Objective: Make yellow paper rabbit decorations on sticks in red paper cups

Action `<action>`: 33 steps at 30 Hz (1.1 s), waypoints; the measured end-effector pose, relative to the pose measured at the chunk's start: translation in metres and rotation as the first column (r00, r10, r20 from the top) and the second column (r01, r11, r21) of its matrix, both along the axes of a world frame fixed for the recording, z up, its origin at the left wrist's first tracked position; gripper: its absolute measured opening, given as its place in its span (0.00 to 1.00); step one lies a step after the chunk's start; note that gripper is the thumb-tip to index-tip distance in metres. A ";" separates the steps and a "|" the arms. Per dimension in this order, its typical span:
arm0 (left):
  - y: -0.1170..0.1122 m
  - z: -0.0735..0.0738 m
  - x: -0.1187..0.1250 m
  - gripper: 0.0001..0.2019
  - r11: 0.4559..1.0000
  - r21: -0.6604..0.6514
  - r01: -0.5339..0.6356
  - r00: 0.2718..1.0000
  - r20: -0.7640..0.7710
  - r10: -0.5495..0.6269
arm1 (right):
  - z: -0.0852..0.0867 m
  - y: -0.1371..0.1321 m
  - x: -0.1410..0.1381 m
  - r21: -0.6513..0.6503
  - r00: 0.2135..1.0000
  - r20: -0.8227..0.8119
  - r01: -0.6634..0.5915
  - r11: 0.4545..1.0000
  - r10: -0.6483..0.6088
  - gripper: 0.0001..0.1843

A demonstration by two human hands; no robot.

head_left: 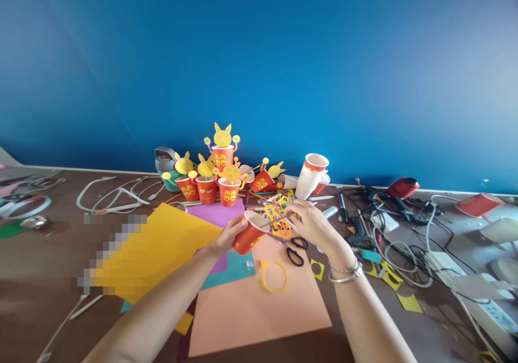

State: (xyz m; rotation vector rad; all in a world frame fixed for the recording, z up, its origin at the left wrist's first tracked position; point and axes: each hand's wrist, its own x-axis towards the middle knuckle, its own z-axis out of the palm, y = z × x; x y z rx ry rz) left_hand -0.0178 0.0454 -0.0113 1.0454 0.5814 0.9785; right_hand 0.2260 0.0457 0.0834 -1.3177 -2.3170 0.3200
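Note:
My left hand [229,238] is wrapped round a red paper cup [247,240] with gold print, its white-rimmed mouth tilted towards the right. My right hand [311,224] pinches a thin, stick-like thing [279,220] whose far end reaches the cup's rim; its exact kind is hard to make out. Below that hand lie black-handled scissors [295,255]. Under the cup are sheets of peach paper [243,314] and teal paper [230,268]. A yellow paper ring [263,278] rests on the peach sheet.
Red cups with yellow paper animal heads [222,136] stand at the back by the blue wall. A white cup stack [309,177] rises right of them. Yellow card [157,250] lies left. Cables, a glue gun [359,234] and a power strip [485,303] crowd the right.

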 end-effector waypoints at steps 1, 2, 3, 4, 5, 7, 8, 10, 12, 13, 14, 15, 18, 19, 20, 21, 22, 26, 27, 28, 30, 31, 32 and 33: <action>0.000 -0.001 -0.001 0.27 1.000 -0.010 0.018 1.000 -0.001 -0.018 | -0.002 0.002 0.001 -0.006 0.999 -0.030 -0.024 1.000 0.024 0.12; 0.000 -0.001 -0.001 0.27 0.999 -0.019 0.033 0.999 -0.001 -0.033 | -0.004 0.003 0.001 -0.011 0.998 -0.055 -0.041 0.999 0.040 0.12; -0.001 -0.001 -0.001 0.27 0.999 -0.028 0.042 0.999 -0.004 -0.042 | -0.005 0.004 0.001 -0.018 0.996 -0.075 -0.051 0.999 0.050 0.12; -0.001 0.000 -0.002 0.27 0.998 -0.034 0.045 0.999 -0.010 -0.046 | -0.006 0.005 0.001 -0.027 0.995 -0.089 -0.058 0.998 0.055 0.12; -0.001 0.001 -0.002 0.27 0.998 -0.039 0.045 0.999 -0.017 -0.046 | -0.007 0.006 0.000 -0.038 0.994 -0.097 -0.060 0.997 0.056 0.12; -0.002 0.003 -0.002 0.26 0.998 -0.049 0.042 0.999 -0.026 -0.043 | -0.008 0.007 0.000 -0.060 0.993 -0.104 -0.063 0.996 0.056 0.12; -0.003 0.004 -0.001 0.26 0.997 -0.057 0.043 0.999 -0.026 -0.045 | -0.008 0.007 -0.001 -0.068 0.992 -0.106 -0.069 0.995 0.062 0.11; -0.003 0.006 -0.001 0.26 0.996 -0.076 0.048 0.999 -0.014 -0.049 | -0.010 0.008 -0.001 -0.078 0.990 -0.115 -0.086 0.993 0.077 0.11; -0.004 0.006 0.000 0.27 0.994 -0.095 0.053 0.999 -0.002 -0.054 | -0.013 0.009 -0.001 -0.090 0.989 -0.121 -0.099 0.991 0.088 0.11; -0.004 0.006 0.000 0.27 0.993 -0.104 0.053 0.999 0.003 -0.053 | -0.015 0.010 -0.001 -0.099 0.988 -0.127 -0.097 0.990 0.084 0.10; -0.003 0.006 0.000 0.26 0.993 -0.111 0.049 0.999 0.007 -0.049 | -0.016 0.011 0.000 -0.109 0.988 -0.136 -0.084 0.990 0.069 0.10; -0.003 0.005 -0.001 0.26 0.992 -0.116 0.041 0.999 0.009 -0.041 | -0.016 0.011 0.000 -0.118 0.987 -0.153 -0.063 0.991 0.044 0.09; -0.003 0.005 -0.001 0.27 0.994 -0.104 0.031 1.000 0.000 -0.032 | -0.012 0.010 0.000 -0.147 0.941 -0.330 0.031 0.989 -0.079 0.06; -0.003 0.005 0.000 0.27 0.996 -0.087 0.036 0.999 -0.007 -0.036 | -0.009 0.009 -0.001 -0.170 0.888 -0.443 0.050 0.984 -0.122 0.06; -0.003 0.005 0.000 0.27 0.997 -0.062 0.039 0.999 -0.012 -0.040 | -0.006 0.007 -0.004 -0.200 0.805 -0.572 0.052 0.978 -0.160 0.07; -0.002 0.006 0.000 0.27 0.999 -0.031 0.042 0.999 -0.014 -0.042 | -0.002 0.005 -0.007 -0.235 0.692 -0.696 0.035 0.971 -0.193 0.09; -0.002 0.006 0.000 0.28 0.999 0.002 0.042 0.999 -0.014 -0.042 | 0.000 0.003 -0.011 -0.269 0.564 -0.794 0.005 0.963 -0.225 0.11; 0.000 0.006 0.000 0.29 0.995 0.098 0.035 0.999 -0.015 -0.034 | -0.001 -0.002 -0.030 -0.420 0.267 -0.889 -0.145 0.896 -0.373 0.16; 0.000 0.006 0.000 0.29 0.993 0.110 0.041 0.999 -0.022 -0.039 | -0.003 -0.001 -0.034 -0.460 0.247 -0.876 -0.170 0.872 -0.414 0.18; 0.000 0.005 0.000 0.29 0.992 0.119 0.047 0.999 -0.031 -0.043 | -0.007 0.000 -0.037 -0.494 0.230 -0.862 -0.188 0.849 -0.451 0.18; 0.001 0.005 -0.001 0.30 0.990 0.133 0.052 0.998 -0.045 -0.046 | -0.013 0.002 -0.042 -0.534 0.185 -0.844 -0.202 0.821 -0.503 0.20; 0.001 0.006 -0.001 0.30 0.989 0.136 0.050 0.998 -0.047 -0.044 | -0.015 0.002 -0.043 -0.542 0.163 -0.840 -0.206 0.815 -0.517 0.20; 0.000 0.006 -0.001 0.30 0.989 0.138 0.049 0.998 -0.047 -0.043 | -0.017 0.003 -0.044 -0.544 0.146 -0.839 -0.211 0.812 -0.524 0.20; 0.000 0.007 -0.001 0.30 0.989 0.140 0.048 0.998 -0.047 -0.042 | -0.019 0.004 -0.044 -0.543 0.135 -0.840 -0.216 0.812 -0.525 0.20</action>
